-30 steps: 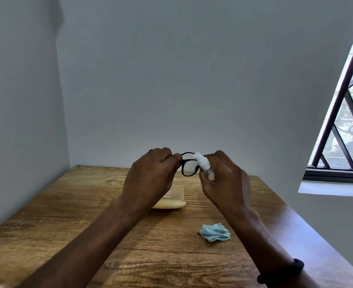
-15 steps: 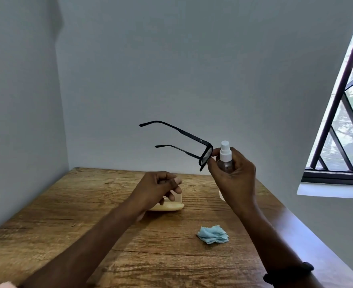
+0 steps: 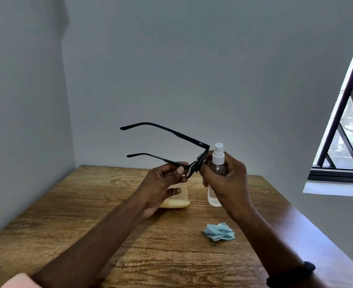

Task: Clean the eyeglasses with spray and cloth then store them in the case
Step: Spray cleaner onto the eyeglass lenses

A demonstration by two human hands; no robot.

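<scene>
Black eyeglasses point(image 3: 172, 131) hang in the air above the table with both temples unfolded and pointing left. My left hand point(image 3: 161, 188) pinches the lower temple close to the hinge. My right hand point(image 3: 227, 183) grips a clear spray bottle point(image 3: 218, 157) with a white nozzle, held upright; its fingertips also touch the front of the frame. The bottle's lower end shows beneath that hand. A crumpled light-blue cloth point(image 3: 219, 232) lies on the table at the front right. Behind my left hand sits a pale yellow case point(image 3: 176, 202), partly hidden.
The wooden table point(image 3: 78, 215) stands in a corner, with grey walls on the left and behind. A barred window point(image 3: 345, 129) is on the right, beyond the table's right edge. A black band point(image 3: 291, 275) is on my right wrist.
My left hand has risen from near the case and taken the lower temple. A second ago both hands held the glasses together lower down; the temples are now spread open.
</scene>
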